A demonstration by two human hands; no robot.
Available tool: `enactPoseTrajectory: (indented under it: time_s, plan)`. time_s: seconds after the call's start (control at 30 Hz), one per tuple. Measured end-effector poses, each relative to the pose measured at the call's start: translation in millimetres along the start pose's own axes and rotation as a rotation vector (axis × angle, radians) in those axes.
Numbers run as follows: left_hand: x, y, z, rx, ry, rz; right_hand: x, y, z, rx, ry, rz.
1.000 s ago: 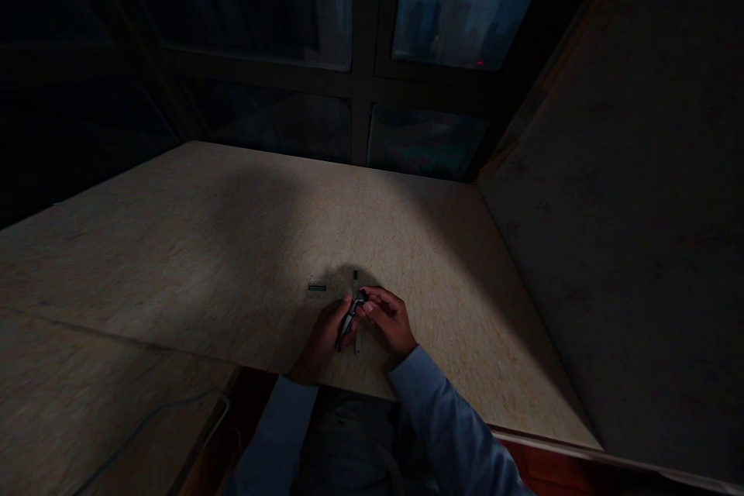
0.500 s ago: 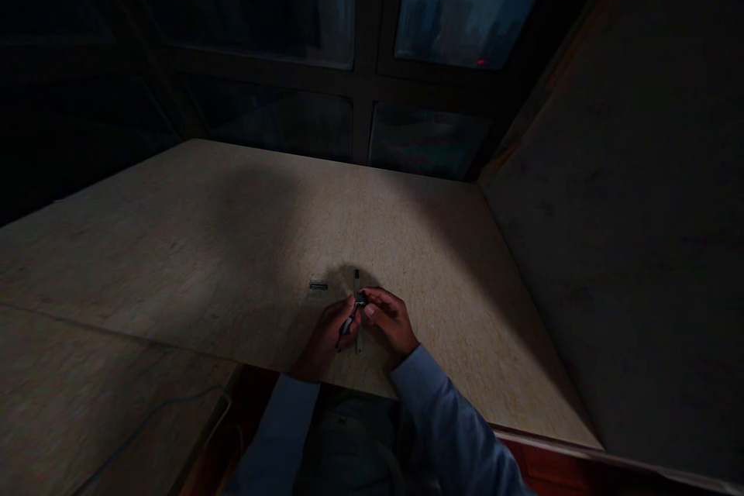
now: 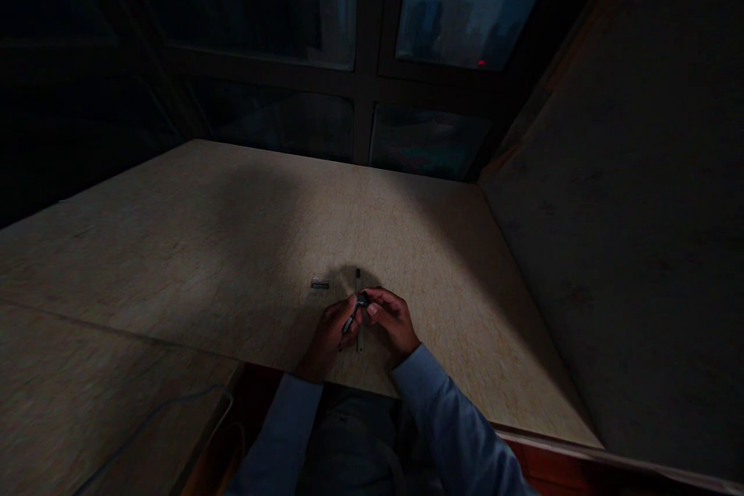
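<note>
Close to the table's front edge, both hands meet over a slim black-and-silver tool (image 3: pixel 349 323) whose exact kind is too dark and small to make out. My left hand (image 3: pixel 330 331) is closed round its shaft, which slants down toward me. The fingers of my right hand (image 3: pixel 394 318) pinch the tool's dark upper end (image 3: pixel 363 299). Beneath the hands lies a thin, pale, straight strip (image 3: pixel 360 339) with a dark far tip, its middle hidden by the fingers. A small dark flat piece with a clear part (image 3: pixel 319 285) rests left of the fingertips.
The pale stone-patterned table (image 3: pixel 372 225) reaches back to dark framed windows (image 3: pixel 459 8). A wall (image 3: pixel 628 209) rises on the right. At the lower left, a thin cable (image 3: pixel 168 403) runs across another pale surface.
Almost nothing differs. The right thumb and the tool's dark upper end have shifted very slightly; both hands keep their hold.
</note>
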State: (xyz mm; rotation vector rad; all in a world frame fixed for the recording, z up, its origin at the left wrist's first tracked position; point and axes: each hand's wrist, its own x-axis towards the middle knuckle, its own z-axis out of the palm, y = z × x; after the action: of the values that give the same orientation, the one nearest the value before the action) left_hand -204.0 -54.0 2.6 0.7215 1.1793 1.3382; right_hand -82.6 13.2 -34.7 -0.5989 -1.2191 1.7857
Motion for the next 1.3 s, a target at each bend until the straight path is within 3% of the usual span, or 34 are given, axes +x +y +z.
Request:
enactPoseTrajectory:
  time_s: [0.13,0.37,0.6,0.97,1.13,1.3]
  plan:
    - [-1.6,1.6,1.5,-0.008,0.054,0.03,-1.0,-3.0,0.9,-0.018,-0.013,-0.024]
    - [1.5,-4.9,-2.7,-0.033,0.013,0.022,-0.6,-11.0,2.9,-0.046,0.023,-0.034]
    - [-3.0,-5.9,-1.5,-0.048,0.054,0.045,0.8,-13.6,4.4,-0.107,0.066,-0.043]
    - [-5.5,-12.8,-8.4,-0.244,0.025,0.09,2.0,-15.2,5.8,-0.163,0.092,-0.04]
    - [-10.9,-11.2,-16.9,-0.276,0.081,0.06,3.5,-10.5,3.6,-0.182,0.113,-0.049]
    - [-20.5,7.2,-36.6,-0.224,0.193,0.074,3.7,-4.7,2.0,-0.182,0.139,-0.018]
